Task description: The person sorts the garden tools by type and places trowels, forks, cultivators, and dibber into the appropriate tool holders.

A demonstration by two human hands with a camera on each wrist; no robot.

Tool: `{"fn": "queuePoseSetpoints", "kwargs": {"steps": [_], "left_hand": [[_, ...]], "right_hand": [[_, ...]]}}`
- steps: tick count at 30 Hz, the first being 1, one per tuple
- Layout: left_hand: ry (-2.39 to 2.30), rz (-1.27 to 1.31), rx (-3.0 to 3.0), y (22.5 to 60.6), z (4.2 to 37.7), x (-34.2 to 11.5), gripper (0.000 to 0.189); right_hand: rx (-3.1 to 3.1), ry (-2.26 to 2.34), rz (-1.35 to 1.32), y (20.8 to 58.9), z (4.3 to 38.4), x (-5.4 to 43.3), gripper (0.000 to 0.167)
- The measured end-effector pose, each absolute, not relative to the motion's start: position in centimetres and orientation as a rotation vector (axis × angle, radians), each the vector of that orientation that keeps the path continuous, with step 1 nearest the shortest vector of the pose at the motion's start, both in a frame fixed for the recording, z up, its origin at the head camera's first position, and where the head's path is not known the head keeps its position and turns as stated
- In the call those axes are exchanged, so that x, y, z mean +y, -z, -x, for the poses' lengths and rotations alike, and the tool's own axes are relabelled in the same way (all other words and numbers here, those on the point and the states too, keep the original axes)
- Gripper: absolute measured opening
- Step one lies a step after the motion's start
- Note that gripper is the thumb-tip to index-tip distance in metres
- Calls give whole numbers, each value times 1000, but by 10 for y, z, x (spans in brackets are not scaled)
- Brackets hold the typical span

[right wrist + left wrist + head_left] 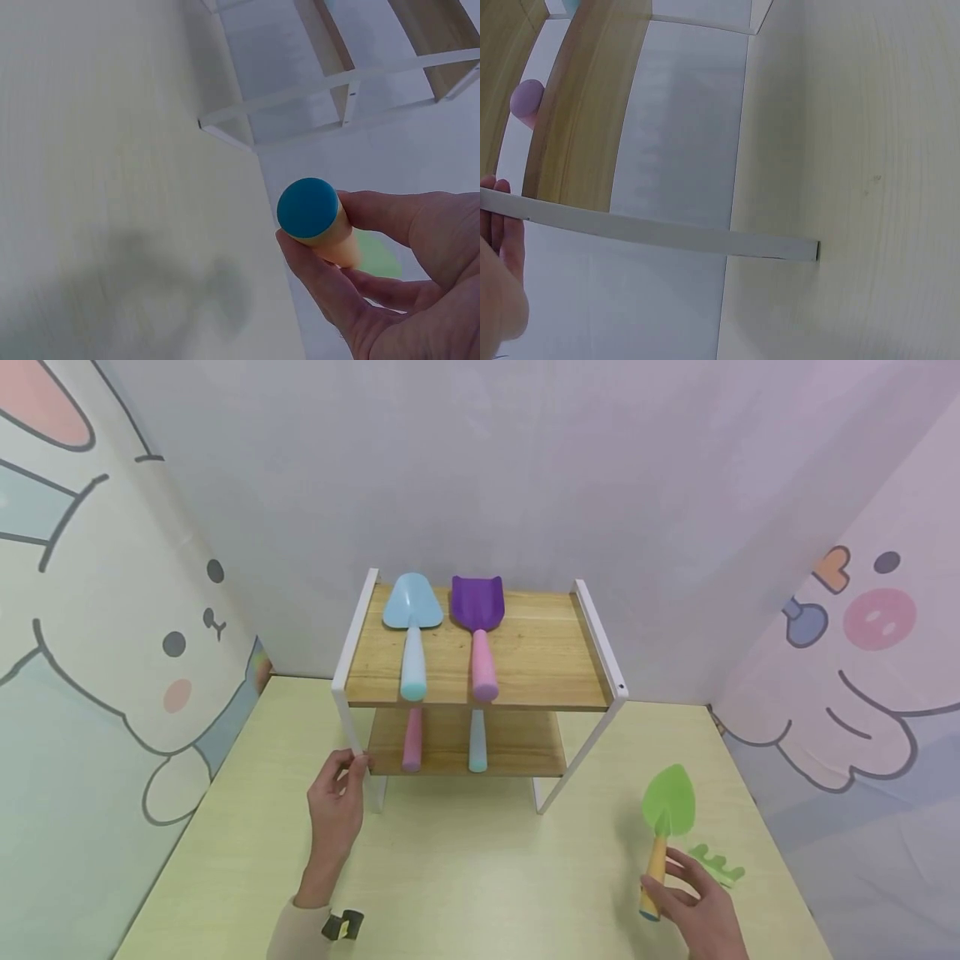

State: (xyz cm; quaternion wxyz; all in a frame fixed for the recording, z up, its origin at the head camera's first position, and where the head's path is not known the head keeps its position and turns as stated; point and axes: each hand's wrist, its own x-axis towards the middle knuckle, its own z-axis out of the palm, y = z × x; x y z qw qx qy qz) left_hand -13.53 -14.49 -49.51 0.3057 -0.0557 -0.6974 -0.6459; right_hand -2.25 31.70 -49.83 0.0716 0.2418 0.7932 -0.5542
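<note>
- The right hand (701, 897) grips a toy trowel (659, 845) with a pointed, bright green blade, round yellow handle and blue end cap; thumb and fingers are closed round the handle.
- That trowel is held above the pale, wood-grained table (465, 868), right of the shelf, its blade pointing away from the person; a shadow falls beside it.
- Just beside the right hand, partly hidden by it, lies a flat, green, wavy-toothed piece (716, 865).
- The left hand (335, 802) pinches the left front upright of a two-tier shelf (551, 643) with wood-grained boards and a white frame, level with the lower board, fingers curled and narrow.
- On the upper board, side by side, lie a light blue shovel (413, 639) with a rounded blade and a purple-bladed shovel (480, 618) with a pink handle; both handles face the person.
- On the lower board, a pink handle (412, 741) and a pale blue handle (478, 742) show; the upper board hides their far ends.
</note>
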Motion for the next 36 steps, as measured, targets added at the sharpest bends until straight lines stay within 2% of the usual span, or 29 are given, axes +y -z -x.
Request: {"fn": "queuePoseSetpoints", "kwargs": {"steps": [17,24,36], "left_hand": [[1668,132,-1870,496,136,-145,5],[1688,159,-1843,496,136,-145,4],[1668,167,-1870,499,136,-147,5]], "right_hand": [[2808,1555,-478,467,15,297,63],[2847,1536,-486,451,13,286,63],[2947,1538,-340,417,8,272,62]]}}
